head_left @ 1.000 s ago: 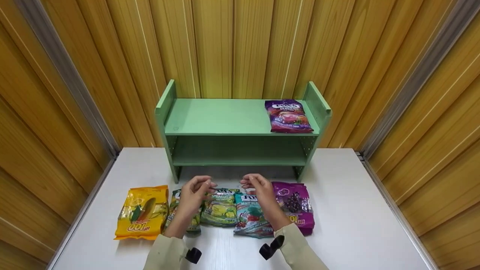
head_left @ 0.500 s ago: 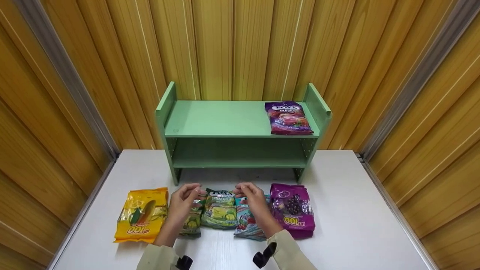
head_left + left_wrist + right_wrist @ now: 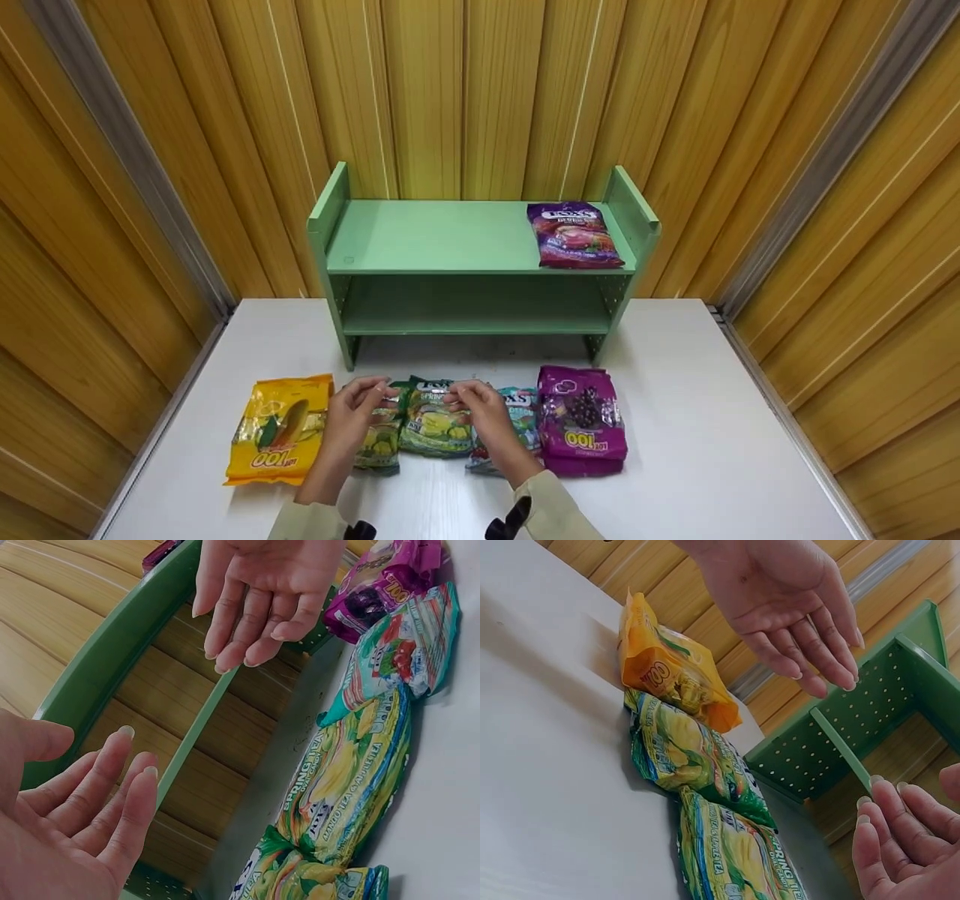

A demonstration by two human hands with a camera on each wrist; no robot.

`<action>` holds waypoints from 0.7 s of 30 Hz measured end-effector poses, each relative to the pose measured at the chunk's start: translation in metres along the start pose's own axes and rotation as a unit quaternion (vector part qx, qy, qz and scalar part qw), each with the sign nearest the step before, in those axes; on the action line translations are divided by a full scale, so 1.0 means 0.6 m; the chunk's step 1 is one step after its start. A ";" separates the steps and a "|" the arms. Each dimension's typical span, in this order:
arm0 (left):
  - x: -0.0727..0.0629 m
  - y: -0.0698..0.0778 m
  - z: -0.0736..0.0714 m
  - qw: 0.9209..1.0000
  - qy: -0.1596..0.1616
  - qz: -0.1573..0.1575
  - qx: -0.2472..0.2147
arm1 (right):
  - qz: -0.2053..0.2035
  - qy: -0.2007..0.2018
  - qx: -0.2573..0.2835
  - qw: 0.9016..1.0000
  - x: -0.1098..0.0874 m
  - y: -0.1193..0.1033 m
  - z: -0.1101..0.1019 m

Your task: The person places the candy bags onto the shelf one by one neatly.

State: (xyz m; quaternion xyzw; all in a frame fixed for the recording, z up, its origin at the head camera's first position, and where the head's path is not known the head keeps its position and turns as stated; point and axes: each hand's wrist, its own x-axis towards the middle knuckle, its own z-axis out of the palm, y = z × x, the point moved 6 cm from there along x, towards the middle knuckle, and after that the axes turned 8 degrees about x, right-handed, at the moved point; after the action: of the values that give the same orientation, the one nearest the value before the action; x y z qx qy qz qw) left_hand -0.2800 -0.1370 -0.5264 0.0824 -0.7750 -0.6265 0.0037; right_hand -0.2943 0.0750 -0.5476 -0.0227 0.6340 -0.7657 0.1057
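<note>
My left hand (image 3: 351, 416) hovers over a green candy bag (image 3: 380, 448), its fingers loosely bent and nothing in them. The right hand (image 3: 486, 420), likewise holding nothing, is above a teal candy bag (image 3: 527, 420) and partly covers it. Between the two hands lies a green Spring Tea candy bag (image 3: 435, 435). In the left wrist view, both palms show bare above the row of bags. A yellow candy bag (image 3: 279, 431) ends the row at the left, and a purple grape candy bag (image 3: 583, 424) ends it at the right.
A green two-tier shelf (image 3: 442, 240) stands behind the row, its side panels rising above the top board. On the top board's right end lies a purple Fox's candy bag (image 3: 576, 236). Wood-look panels (image 3: 495, 90) wall the white table (image 3: 697, 435) on the back and sides.
Both hands have drifted left and back toward the person, away from the shelf. The bags have kept their places.
</note>
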 end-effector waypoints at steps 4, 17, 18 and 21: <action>0.000 -0.007 -0.006 1.000 -0.003 -0.003 -0.011 | 0.007 -0.002 0.003 1.000 0.000 0.007 0.008; -0.008 -0.027 -0.044 0.999 0.014 -0.042 0.003 | 0.040 -0.013 -0.003 0.999 0.000 0.025 0.063; -0.008 -0.029 -0.045 0.999 0.015 -0.046 0.004 | 0.041 -0.013 -0.004 0.999 0.001 0.026 0.066; -0.007 -0.033 -0.050 0.998 0.016 -0.053 0.006 | 0.041 -0.013 -0.007 0.999 0.001 0.032 0.070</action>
State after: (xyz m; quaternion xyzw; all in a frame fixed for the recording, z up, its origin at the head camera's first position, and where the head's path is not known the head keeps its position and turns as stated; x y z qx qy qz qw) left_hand -0.2704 -0.1695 -0.5387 0.1335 -0.7731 -0.6198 -0.0177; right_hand -0.2851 0.0307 -0.5579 -0.0067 0.6380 -0.7562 0.1452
